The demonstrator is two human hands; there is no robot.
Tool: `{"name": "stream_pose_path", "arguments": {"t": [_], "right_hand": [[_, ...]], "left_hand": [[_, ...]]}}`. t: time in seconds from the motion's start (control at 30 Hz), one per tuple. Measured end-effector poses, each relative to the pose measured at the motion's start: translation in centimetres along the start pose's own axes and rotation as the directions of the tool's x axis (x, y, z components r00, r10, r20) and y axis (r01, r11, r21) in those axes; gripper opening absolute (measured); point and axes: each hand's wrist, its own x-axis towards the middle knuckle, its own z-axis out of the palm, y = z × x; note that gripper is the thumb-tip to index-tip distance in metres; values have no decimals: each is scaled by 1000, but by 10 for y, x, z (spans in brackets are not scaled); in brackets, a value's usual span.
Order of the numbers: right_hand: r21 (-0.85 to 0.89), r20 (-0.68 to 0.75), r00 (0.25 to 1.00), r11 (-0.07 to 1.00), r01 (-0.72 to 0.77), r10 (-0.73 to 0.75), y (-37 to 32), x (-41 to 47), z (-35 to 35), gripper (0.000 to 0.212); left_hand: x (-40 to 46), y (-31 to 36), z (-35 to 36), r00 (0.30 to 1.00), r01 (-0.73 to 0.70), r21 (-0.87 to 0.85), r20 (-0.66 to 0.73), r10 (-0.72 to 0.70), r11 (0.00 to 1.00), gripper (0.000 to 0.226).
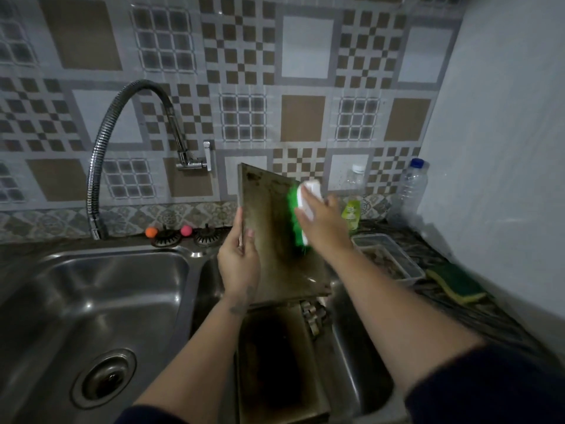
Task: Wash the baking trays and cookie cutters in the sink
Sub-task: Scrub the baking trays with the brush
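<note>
While the upright baking tray (272, 240) hides the cookie cutters (312, 316) partly, a second tray (275, 362) lies dim in the right sink basin (360, 347). Left hand (238, 258) grips the tray's left edge; right hand (321, 228) clasps a green-bristled scrub brush (301, 209) against its right edge.

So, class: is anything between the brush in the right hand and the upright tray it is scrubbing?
Nothing visible. The right hand holds the brush, its green bristles directly against the upright tray, which the left hand grips by its left edge over the right basin.
</note>
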Motion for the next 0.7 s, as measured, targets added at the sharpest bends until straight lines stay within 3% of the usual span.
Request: {"name": "stream_pose_path", "arguments": {"t": [0.13, 0.23, 0.3, 0.43, 0.5, 0.6, 0.63, 0.7], "right_hand": [[40, 172, 984, 998, 38, -44, 45, -93, 41, 58], [111, 229, 970, 988, -104, 76, 53, -88, 36, 56], [274, 220, 969, 946, -173, 113, 34, -62, 21, 53], [461, 206, 973, 867, -189, 102, -26, -25, 0, 62], [449, 222, 969, 871, -201, 110, -48, -16, -1, 79], [436, 296, 938, 848, -302, 182, -70, -8, -2, 108], [442, 298, 932, 835, -328, 208, -74, -5, -1, 108], [461, 283, 930, 817, -346, 234, -76, -3, 2, 83]], "left_hand": [[7, -3, -16, 991, 64, 239, -132, -33, 969, 49], [0, 1, -24, 979, 132, 323, -190, -72, 937, 49], [-7, 4, -23, 973, 152, 362, -216, -76, 920, 48], [-21, 12, -17, 980, -17, 528, -159, 119, 849, 48], [-28, 20, -17, 968, -165, 650, -36, 248, 741, 50], [-32, 31, -21, 937, -320, 757, 162, 310, 569, 57], [-31, 32, -23, 917, -366, 789, 217, 335, 493, 63], [-29, 29, -33, 871, -441, 845, 321, 371, 304, 74]]}}
